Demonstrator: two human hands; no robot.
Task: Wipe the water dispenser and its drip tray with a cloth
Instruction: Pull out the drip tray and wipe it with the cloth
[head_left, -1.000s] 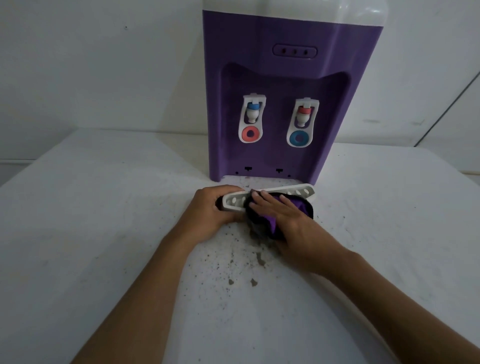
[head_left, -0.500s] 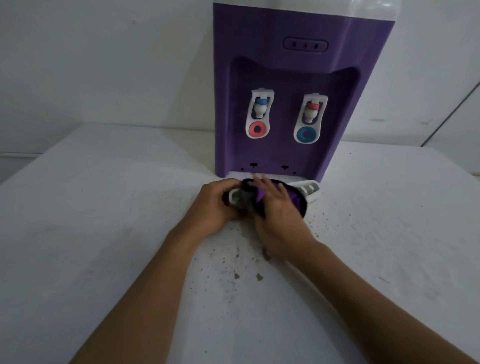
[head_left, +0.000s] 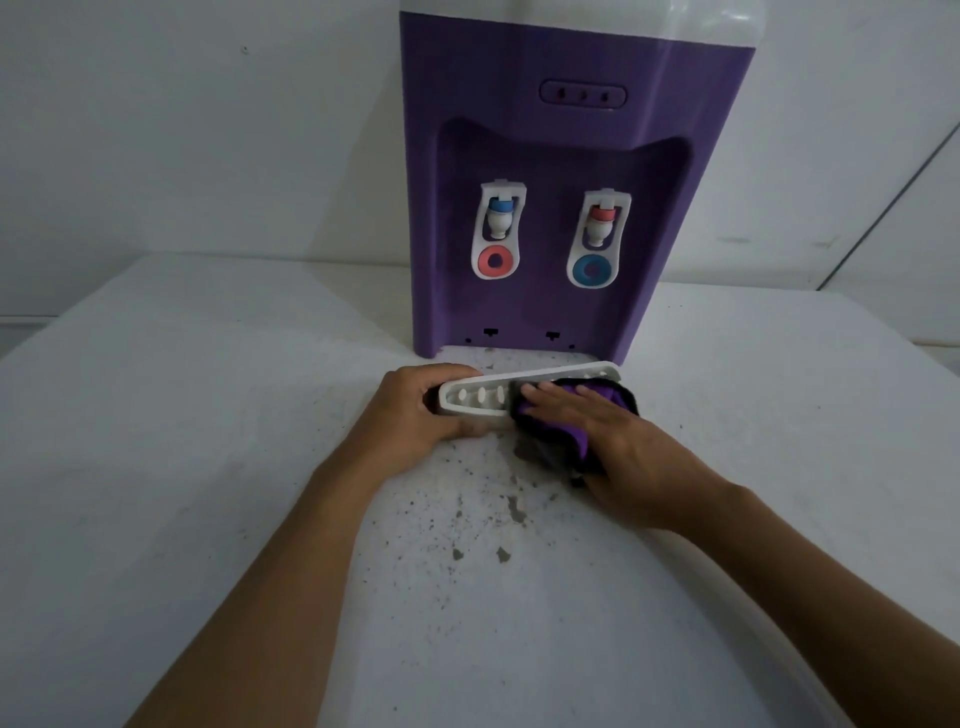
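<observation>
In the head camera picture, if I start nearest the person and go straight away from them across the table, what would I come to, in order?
Dirt specks on the table → drip tray, gripped by the left hand, with the right hand pressing the cloth on it → water dispenser → wall.

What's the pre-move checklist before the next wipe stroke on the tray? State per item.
1. Drip tray steadied: ok, left hand grips its left end.
2. Cloth on tray: ok, right hand presses it flat over the tray's right part.
3. Tray off the water dispenser: ok, it sits in front of the base.
4. Left slots wiped: cannot tell, uncovered.
5. Table clean: not ok, dark specks lie under the hands.
6. Dispenser body wiped: cannot tell.
</observation>
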